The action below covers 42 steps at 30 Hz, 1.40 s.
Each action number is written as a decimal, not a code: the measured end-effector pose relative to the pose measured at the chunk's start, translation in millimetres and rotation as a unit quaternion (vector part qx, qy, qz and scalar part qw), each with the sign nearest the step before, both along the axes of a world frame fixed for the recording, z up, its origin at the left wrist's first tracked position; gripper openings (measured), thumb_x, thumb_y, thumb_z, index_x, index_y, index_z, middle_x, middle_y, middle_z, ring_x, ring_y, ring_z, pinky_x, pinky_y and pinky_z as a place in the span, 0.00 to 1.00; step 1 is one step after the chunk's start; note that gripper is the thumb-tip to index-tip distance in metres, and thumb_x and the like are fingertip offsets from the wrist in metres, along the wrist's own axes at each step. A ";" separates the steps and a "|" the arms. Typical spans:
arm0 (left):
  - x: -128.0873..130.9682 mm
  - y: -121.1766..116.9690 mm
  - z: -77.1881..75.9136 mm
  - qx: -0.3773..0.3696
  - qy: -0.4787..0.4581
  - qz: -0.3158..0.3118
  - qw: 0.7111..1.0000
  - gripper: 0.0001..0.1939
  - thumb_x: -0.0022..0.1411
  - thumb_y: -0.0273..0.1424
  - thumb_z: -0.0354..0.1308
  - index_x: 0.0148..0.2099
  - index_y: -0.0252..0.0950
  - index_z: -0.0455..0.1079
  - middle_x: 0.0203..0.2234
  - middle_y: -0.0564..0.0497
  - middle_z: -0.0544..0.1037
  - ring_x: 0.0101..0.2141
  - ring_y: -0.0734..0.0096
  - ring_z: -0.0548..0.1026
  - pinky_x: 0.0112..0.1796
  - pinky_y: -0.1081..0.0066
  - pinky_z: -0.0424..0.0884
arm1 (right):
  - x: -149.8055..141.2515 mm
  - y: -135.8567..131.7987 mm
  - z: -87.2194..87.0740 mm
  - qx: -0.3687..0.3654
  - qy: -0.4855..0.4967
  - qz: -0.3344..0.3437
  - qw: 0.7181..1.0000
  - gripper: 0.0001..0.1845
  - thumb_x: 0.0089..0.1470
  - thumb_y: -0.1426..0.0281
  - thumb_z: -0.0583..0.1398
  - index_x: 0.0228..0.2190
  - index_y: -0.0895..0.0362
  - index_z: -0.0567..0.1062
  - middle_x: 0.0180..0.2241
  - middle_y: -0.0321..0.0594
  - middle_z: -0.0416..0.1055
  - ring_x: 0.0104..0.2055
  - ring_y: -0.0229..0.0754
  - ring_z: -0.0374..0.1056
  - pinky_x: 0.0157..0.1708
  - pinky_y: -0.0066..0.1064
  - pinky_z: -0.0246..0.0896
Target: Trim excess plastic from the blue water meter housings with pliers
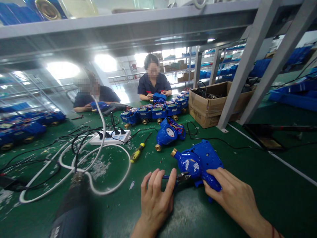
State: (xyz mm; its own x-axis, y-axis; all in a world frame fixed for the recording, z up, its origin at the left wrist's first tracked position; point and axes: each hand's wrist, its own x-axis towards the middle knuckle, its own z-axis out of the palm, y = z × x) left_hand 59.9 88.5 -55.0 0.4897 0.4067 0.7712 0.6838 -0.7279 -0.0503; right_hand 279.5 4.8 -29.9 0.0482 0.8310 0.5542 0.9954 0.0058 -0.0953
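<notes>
Head view: no readable brand; print on the cardboard box [210, 105] is too blurred to read. Left hand [156, 198] pinches small blue-handled pliers [179, 177] against the blue meter housing [198, 162], which lies on the green bench [260, 185]. Right hand [232, 193] grips the housing's lower end. Nearby: another meter [168, 132], yellow screwdriver [138, 152], power strip [111, 137], white cable [99, 172]. Two co-workers sit opposite.

Bright daylight pours through the windows [63, 69] behind the shelf [123, 23], blown out to white glare. The shelf's underside sits in shadow. Straight posts bow near the edges. Below the shelf, a dark tool [71, 208] at the bottom edge is blurred.
</notes>
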 end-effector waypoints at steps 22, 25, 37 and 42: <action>3.8 -20.3 29.2 -0.054 0.111 0.093 0.988 0.33 0.55 0.18 0.50 0.60 0.50 0.54 0.44 0.46 0.69 0.45 0.61 0.66 0.45 0.61 0.58 | -7.0 0.9 1.7 0.005 -0.011 -0.012 1.000 0.12 0.57 0.67 0.49 0.34 0.57 0.71 0.32 0.38 0.68 0.36 0.43 0.66 0.33 0.33 0.55; 4.8 -21.2 32.0 -0.078 0.110 0.093 0.986 0.34 0.54 0.20 0.52 0.60 0.50 0.55 0.43 0.45 0.68 0.44 0.60 0.66 0.44 0.61 0.59 | -8.7 0.4 2.2 0.001 -0.010 -0.014 1.000 0.13 0.57 0.67 0.48 0.34 0.57 0.71 0.32 0.38 0.68 0.35 0.43 0.65 0.32 0.33 0.54; 7.0 -22.7 37.1 -0.058 0.134 0.111 0.983 0.34 0.55 0.17 0.51 0.60 0.51 0.54 0.43 0.46 0.69 0.43 0.62 0.67 0.41 0.63 0.61 | -12.8 0.3 5.5 -0.009 0.001 -0.013 1.000 0.15 0.59 0.67 0.47 0.33 0.58 0.72 0.30 0.38 0.67 0.33 0.43 0.64 0.31 0.34 0.52; 4.2 -22.9 37.0 -0.045 0.151 0.099 0.982 0.28 0.59 0.25 0.52 0.61 0.48 0.54 0.42 0.46 0.70 0.40 0.62 0.68 0.38 0.63 0.60 | -14.6 -0.3 4.3 -0.007 -0.009 -0.019 1.000 0.16 0.60 0.66 0.47 0.32 0.59 0.72 0.30 0.39 0.67 0.33 0.44 0.64 0.31 0.34 0.52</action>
State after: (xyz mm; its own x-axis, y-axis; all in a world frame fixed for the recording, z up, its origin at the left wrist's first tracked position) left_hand 64.1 65.6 -18.0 0.5949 0.5772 0.5595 0.7766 -0.5922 -0.2148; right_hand 264.9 4.5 -25.6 0.0700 0.8365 0.5434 0.9965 -0.0338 -0.0763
